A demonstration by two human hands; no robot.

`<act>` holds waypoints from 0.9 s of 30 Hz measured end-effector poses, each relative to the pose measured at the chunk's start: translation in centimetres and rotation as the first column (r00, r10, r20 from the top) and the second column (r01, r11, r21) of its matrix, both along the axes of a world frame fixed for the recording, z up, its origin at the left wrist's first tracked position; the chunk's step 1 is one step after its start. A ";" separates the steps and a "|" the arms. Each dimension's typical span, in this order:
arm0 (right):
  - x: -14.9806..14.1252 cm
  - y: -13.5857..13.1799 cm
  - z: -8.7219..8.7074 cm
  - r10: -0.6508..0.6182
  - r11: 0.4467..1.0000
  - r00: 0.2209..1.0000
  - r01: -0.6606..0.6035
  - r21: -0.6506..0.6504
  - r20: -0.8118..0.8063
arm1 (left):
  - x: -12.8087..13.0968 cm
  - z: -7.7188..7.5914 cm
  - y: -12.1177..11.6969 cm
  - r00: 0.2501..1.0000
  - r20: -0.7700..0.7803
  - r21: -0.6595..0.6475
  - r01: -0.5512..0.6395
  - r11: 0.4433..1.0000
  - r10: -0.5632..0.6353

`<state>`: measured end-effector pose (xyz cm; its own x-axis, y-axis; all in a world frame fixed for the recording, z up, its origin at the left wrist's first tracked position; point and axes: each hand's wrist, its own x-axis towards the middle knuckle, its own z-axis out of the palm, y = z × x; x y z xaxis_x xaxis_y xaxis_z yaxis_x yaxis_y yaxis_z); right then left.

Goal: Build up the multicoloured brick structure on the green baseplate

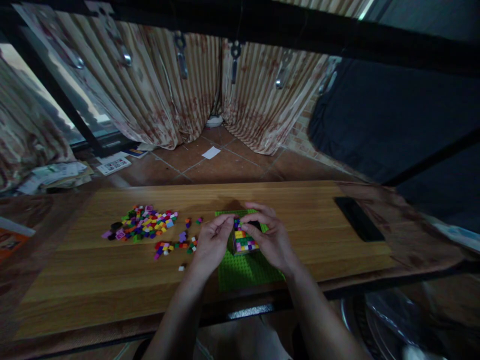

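A green studded baseplate (243, 275) lies on the table in front of me. On it stands a block of stacked toy bricks (245, 240), with yellow, green, white, pink and purple ones showing. My left hand (210, 245) is at the left edge of this block, thumb and forefinger pinched together at its back corner. From the right, my right hand (275, 245) reaches over the block, its thumb and forefinger closed near the same corner and its other fingers curved behind. Whatever small piece lies between the fingertips is too hidden to make out.
A large heap of mixed toy bricks (146, 222) lies on the wooden table (112, 285) at the left. Smaller groups of bricks (163, 248) and a lone white brick (182, 268) sit nearer the baseplate. A black phone-like slab (359, 218) rests at the right end.
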<state>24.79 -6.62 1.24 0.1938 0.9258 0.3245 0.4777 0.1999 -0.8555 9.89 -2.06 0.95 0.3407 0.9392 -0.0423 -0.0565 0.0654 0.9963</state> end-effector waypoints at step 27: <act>-0.4 0.7 -0.8 -0.012 0.998 0.961 -0.007 -0.068 -0.275 | 0.9 -0.4 -0.2 0.995 0.090 -0.037 -0.033 0.999 0.036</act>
